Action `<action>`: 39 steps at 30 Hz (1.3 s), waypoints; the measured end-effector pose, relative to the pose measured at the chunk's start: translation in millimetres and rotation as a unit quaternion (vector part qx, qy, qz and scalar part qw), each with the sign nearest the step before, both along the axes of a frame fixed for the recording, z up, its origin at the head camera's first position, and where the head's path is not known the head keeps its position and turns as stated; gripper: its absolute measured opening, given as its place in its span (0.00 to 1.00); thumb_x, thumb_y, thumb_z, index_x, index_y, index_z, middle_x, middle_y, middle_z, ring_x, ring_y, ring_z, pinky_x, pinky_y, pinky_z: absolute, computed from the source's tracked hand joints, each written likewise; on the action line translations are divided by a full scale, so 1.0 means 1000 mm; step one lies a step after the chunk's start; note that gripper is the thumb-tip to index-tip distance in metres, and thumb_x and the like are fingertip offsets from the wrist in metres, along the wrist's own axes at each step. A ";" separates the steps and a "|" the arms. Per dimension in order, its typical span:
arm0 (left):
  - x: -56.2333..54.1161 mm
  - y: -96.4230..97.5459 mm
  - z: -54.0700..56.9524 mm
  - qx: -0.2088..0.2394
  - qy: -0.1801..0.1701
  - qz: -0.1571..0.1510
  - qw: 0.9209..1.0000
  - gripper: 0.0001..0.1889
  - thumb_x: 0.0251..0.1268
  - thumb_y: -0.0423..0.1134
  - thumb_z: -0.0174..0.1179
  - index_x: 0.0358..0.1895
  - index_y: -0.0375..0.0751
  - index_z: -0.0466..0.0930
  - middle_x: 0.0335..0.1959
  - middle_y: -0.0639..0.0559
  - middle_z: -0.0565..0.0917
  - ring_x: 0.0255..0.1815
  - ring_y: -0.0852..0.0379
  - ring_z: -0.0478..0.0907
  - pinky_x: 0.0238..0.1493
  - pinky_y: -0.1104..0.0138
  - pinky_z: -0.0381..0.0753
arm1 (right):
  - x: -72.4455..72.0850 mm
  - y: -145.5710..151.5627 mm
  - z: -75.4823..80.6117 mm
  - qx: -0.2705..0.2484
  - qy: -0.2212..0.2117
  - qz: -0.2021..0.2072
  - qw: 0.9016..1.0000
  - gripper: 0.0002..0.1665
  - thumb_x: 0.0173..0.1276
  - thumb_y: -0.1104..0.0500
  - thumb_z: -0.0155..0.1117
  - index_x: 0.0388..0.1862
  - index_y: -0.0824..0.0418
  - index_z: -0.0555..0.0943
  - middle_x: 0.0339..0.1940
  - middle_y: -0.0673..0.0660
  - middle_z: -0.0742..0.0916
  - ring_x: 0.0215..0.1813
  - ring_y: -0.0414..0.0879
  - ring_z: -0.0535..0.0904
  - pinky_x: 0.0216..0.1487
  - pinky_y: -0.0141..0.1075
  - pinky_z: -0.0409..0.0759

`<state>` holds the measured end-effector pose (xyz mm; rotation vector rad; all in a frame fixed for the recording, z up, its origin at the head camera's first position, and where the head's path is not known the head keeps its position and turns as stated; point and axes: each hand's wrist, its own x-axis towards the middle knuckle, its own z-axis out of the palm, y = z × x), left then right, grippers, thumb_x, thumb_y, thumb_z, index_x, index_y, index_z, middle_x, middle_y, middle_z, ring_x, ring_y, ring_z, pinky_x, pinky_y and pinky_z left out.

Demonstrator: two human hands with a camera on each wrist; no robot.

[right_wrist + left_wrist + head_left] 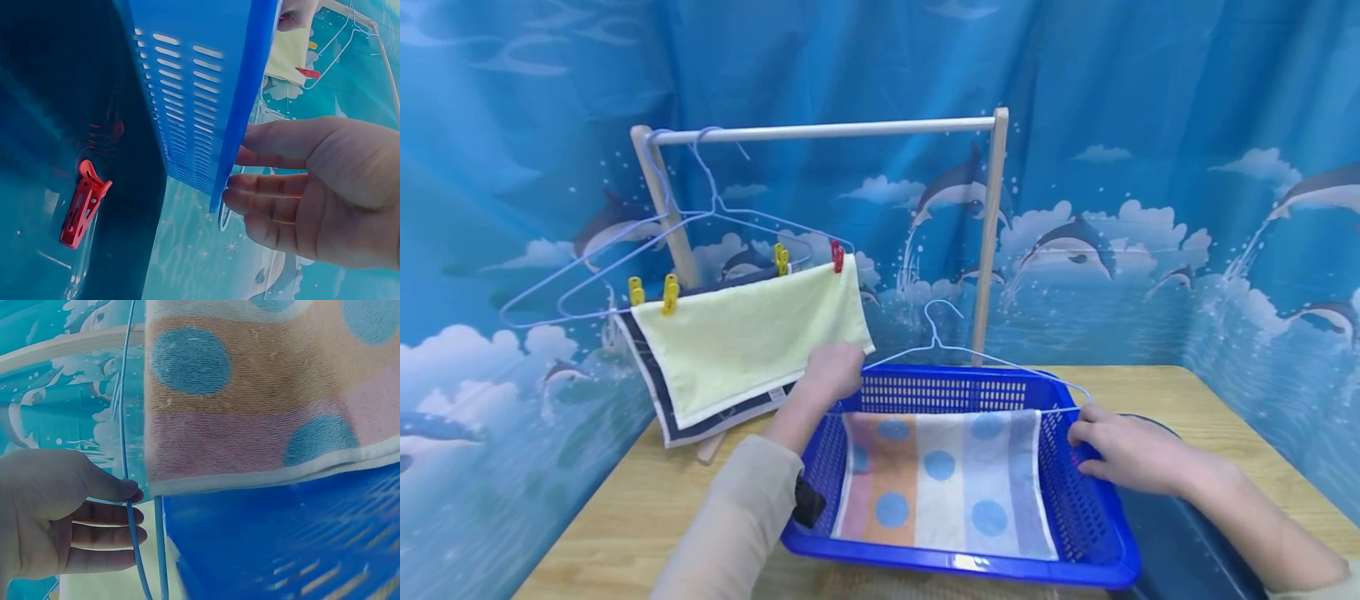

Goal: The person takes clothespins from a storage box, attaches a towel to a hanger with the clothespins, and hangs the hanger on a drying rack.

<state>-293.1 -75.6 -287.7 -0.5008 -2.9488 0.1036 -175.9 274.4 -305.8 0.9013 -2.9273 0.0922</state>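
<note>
A blue wire hanger (936, 343) stands upright at the basket's back side, with a striped, blue-dotted towel (940, 479) draped from its lower bar. My left hand (837, 369) grips the hanger's left end; in the left wrist view, thumb and fingers (109, 534) close on the wire beside the towel's edge. At the opposite end, my right hand (1123, 446) holds the hanger's corner close by the basket rim. In the right wrist view the wire loop shows just below the fingertips (236, 197). The towel hangs over the blue basket (962, 562).
A rack (835, 131) behind carries two hangers with a pale yellow towel (752, 333) and a dark towel (662, 404), held by yellow clips (671, 294) and a red clip (838, 257). Right of the basket, a dark tub (1180, 533) holds another red clip (81, 209).
</note>
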 end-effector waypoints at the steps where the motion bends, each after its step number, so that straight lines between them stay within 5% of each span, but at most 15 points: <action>1: 0.000 -0.001 0.002 0.005 0.001 0.002 1.000 0.06 0.53 0.32 0.58 0.22 0.43 0.74 0.19 0.52 0.74 0.21 0.55 0.72 0.19 0.61 0.74 | 0.000 0.000 0.000 0.000 0.001 0.000 1.000 0.10 0.53 0.57 0.71 0.30 0.53 0.76 0.31 0.47 0.71 0.27 0.36 0.68 0.25 0.34 0.70; 8: 0.005 -0.006 0.010 0.017 0.016 -0.009 1.000 0.04 0.49 0.32 0.61 0.30 0.41 0.78 0.24 0.51 0.77 0.24 0.54 0.74 0.24 0.60 0.76 | -0.001 0.001 -0.001 0.008 0.022 -0.010 1.000 0.13 0.52 0.55 0.72 0.34 0.56 0.78 0.33 0.48 0.74 0.32 0.38 0.71 0.29 0.37 0.74; 21: 0.019 -0.014 0.026 -0.006 0.050 -0.052 0.997 0.05 0.49 0.30 0.59 0.22 0.43 0.75 0.19 0.53 0.73 0.20 0.55 0.71 0.18 0.60 0.73 | -0.007 -0.001 -0.002 0.013 0.036 -0.026 0.999 0.18 0.56 0.55 0.68 0.42 0.65 0.80 0.35 0.51 0.76 0.37 0.46 0.75 0.34 0.42 0.76; 39: 0.036 -0.023 0.028 0.007 0.140 -0.093 0.986 0.05 0.50 0.29 0.59 0.31 0.40 0.77 0.25 0.49 0.75 0.25 0.51 0.75 0.19 0.60 0.73 | -0.009 0.000 -0.002 0.026 0.038 -0.024 0.999 0.19 0.54 0.55 0.70 0.41 0.64 0.80 0.37 0.54 0.78 0.39 0.49 0.77 0.35 0.44 0.77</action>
